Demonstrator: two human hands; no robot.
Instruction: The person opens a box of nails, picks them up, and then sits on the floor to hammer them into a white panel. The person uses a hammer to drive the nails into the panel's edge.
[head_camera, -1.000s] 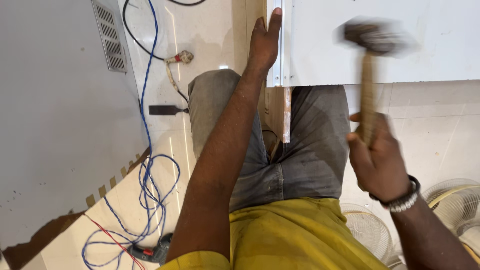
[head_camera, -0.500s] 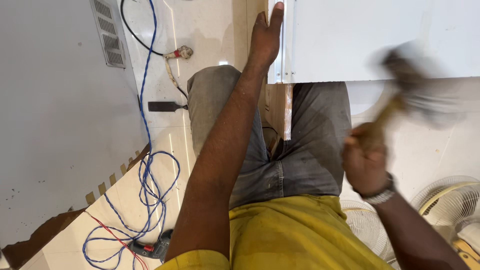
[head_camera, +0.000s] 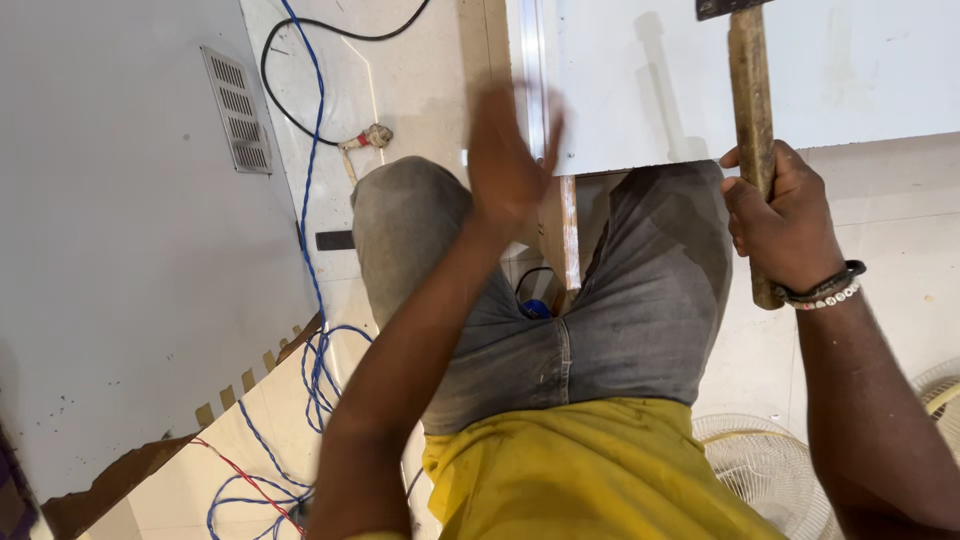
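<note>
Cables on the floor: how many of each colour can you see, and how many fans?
Blue cable: 1
Black cable: 1
Red wire: 1
Fans: 2
Total: 5

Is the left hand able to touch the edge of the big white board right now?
Probably yes. The left hand hovers open right beside the flat white board and its metal edge strip, with nothing between them. The right hand holds a wooden-handled hammer farther along.
</note>
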